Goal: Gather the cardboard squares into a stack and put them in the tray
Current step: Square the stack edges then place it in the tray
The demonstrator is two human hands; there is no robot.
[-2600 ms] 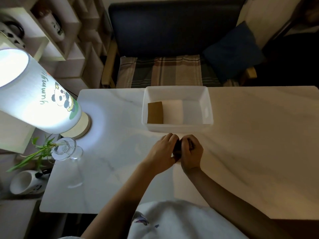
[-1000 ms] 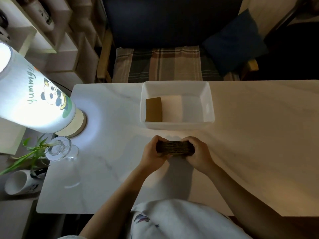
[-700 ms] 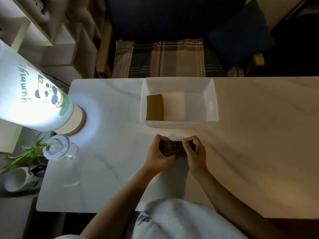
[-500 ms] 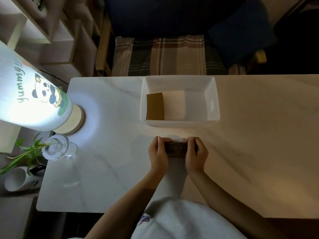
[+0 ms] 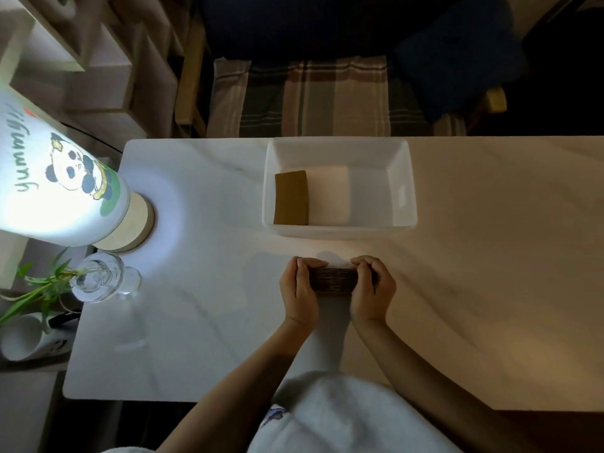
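Observation:
A stack of brown cardboard squares (image 5: 333, 281) stands on edge on the white marble table, just in front of the white plastic tray (image 5: 403, 191). My left hand (image 5: 299, 289) presses the stack's left end and my right hand (image 5: 372, 291) presses its right end, so the stack is squeezed between them. Only the ribbed near edges of the squares show. Inside the tray, against its left wall, lies one brown cardboard piece (image 5: 291, 197).
A lit lamp with a panda print (image 5: 62, 191) stands at the table's left side. A glass vase with green stems (image 5: 98, 279) sits near the left edge. A chair with a plaid cushion (image 5: 313, 96) is behind the table. A white mug (image 5: 29, 338) lies off the table.
Both hands held something small together, then spread to the two ends of the stack. They have squared it and slid it slightly closer to the tray.

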